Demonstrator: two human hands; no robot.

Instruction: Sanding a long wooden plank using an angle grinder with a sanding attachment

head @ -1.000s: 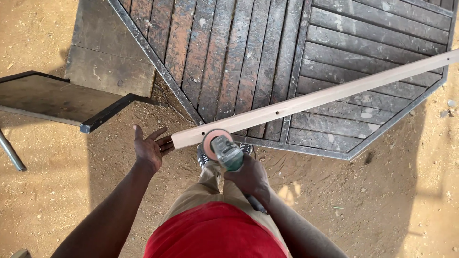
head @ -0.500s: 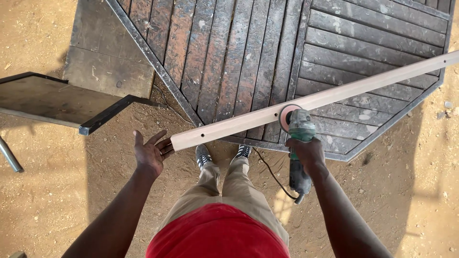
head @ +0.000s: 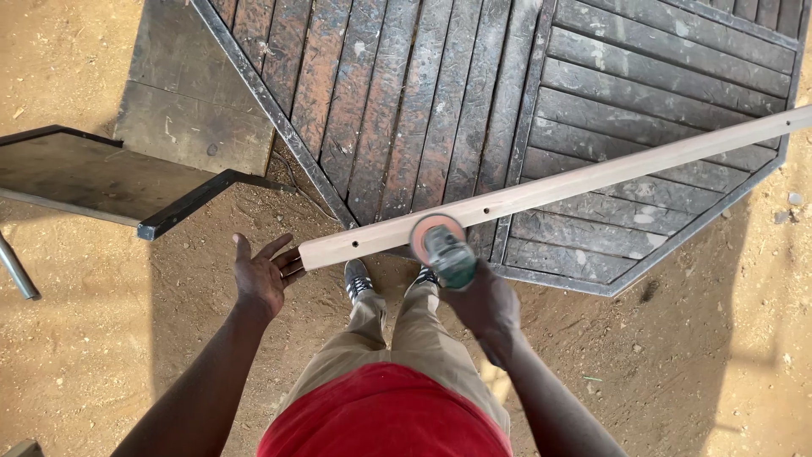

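Observation:
A long pale wooden batten [head: 550, 188] with small drilled holes lies slanted across a dark octagonal slatted panel [head: 474, 93]. My left hand [head: 264, 275] is spread flat against the batten's near end, fingers apart, bracing it. In my right hand [head: 484, 303] is a green angle grinder [head: 446, 254], and its orange sanding disc [head: 433, 230] presses on the batten's side just right of that end.
A dark metal-framed table [head: 110, 182] stands at the left with a steel leg [head: 17, 269]. Sandy ground lies all around. My shoes [head: 359, 279] stand at the panel's near edge, below the batten.
The grinder slid right along the batten, then came back left toward the near end. My left hand stayed at the batten's end.

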